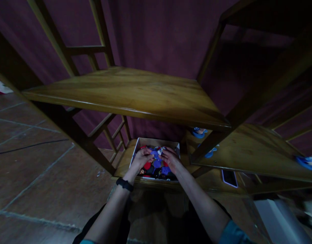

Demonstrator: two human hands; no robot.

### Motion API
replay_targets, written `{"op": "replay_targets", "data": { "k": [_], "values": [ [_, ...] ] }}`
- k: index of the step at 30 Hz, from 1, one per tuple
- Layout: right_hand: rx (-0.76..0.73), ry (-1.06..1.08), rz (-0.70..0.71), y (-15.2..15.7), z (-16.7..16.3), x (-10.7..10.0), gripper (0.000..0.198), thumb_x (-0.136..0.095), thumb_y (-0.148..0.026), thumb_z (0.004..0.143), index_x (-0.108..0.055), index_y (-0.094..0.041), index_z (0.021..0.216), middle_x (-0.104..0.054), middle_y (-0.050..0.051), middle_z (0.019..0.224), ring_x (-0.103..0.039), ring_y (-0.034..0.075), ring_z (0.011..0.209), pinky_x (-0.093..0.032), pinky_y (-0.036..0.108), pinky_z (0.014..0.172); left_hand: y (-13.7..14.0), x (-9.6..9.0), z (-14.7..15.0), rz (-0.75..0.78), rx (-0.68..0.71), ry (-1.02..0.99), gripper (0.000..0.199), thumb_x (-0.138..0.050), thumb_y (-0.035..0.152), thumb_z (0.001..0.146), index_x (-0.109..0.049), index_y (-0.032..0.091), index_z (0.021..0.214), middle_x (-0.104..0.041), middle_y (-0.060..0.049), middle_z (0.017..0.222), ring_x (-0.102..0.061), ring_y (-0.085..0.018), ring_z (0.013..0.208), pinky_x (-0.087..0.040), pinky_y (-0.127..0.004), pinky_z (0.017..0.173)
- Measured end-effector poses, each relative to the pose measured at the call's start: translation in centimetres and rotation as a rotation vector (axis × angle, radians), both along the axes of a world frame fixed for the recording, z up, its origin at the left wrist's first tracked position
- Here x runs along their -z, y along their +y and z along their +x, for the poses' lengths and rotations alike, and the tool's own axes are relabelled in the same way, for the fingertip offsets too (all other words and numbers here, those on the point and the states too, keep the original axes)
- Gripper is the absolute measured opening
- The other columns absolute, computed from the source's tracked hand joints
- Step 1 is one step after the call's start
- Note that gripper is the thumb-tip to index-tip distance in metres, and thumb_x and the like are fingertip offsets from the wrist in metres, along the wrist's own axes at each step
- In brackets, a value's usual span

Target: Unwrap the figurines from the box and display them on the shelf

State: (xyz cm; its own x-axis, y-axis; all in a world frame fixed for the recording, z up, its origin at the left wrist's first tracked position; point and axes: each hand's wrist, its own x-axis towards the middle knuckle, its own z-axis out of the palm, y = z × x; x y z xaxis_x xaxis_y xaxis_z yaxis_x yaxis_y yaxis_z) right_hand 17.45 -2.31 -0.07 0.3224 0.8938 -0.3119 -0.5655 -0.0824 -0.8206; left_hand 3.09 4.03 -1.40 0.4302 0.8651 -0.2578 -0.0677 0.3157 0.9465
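Cardboard box point(147, 141) of red and blue pieces point(157, 164) — perhaps small toys — on the lowest shelf point(122, 162); left hand point(142, 157) and right hand point(171, 159) reach in, fingers curled on the pieces — grasp unclear.

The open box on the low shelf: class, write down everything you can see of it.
The box is shallow, rectangular and open-topped, with pale walls that look like cardboard. It sits flat on the lowest wooden shelf, under a wider shelf board. It is filled with small flat pieces in red, blue, purple and black; what they are is too small to tell. Both hands reach inside: the left hand at its left side, the right hand at its right, touching the pieces.
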Motion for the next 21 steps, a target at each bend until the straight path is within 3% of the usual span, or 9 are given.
{"op": "replay_targets", "data": {
  "k": [4,9,16,21],
  "values": [
    [0.032,-0.019,0.032,0.01,0.02,0.38,0.025,-0.07,-0.024,0.059,-0.059,-0.018,0.081,-0.065,0.001,0.084,-0.062,0.016,0.081,-0.053,0.033,0.076,-0.19,-0.18,-0.09,-0.082,-0.045,0.014,0.028,-0.076,0.025,0.055,-0.059,0.015,0.075,-0.059,0.002,0.056,-0.054,-0.008,0.046,-0.041,-0.019,0.045],
    [0.025,-0.081,0.063,-0.1,0.02,0.56,0.029,-0.07,-0.025,0.058,-0.059,-0.019,0.084,-0.063,0.001,0.088,-0.061,0.016,0.081,-0.052,0.033,0.075,-0.32,-0.53,-0.2,-0.204,-0.048,-0.053,0.025,-0.075,0.02,0.059,-0.061,0.012,0.078,-0.062,-0.002,0.058,-0.058,-0.009,0.049,-0.046,-0.019,0.048],
    [0.038,-0.334,0.052,0.18,-0.2,0.4,0.034,-0.067,-0.028,0.059,-0.059,-0.021,0.092,-0.063,0.001,0.09,-0.059,0.017,0.081,-0.049,0.029,0.071,-0.34,-0.47,-0.08,-0.375,-0.071,-0.153,0.025,-0.078,0.015,0.055,-0.061,0.011,0.072,-0.066,-0.004,0.067,-0.063,-0.011,0.058,-0.053,-0.022,0.062],
    [0.004,-0.5,0.118,0.47,-0.25,0.57,0.032,-0.064,-0.025,0.061,-0.059,-0.022,0.092,-0.063,0.001,0.085,-0.058,0.017,0.079,-0.046,0.029,0.073,-0.22,-0.54,0.05,-0.458,-0.089,-0.209,0.02,-0.078,0.012,0.055,-0.06,0.011,0.066,-0.065,-0.002,0.06,-0.061,-0.009,0.054,-0.053,-0.02,0.059]
  ]
}}
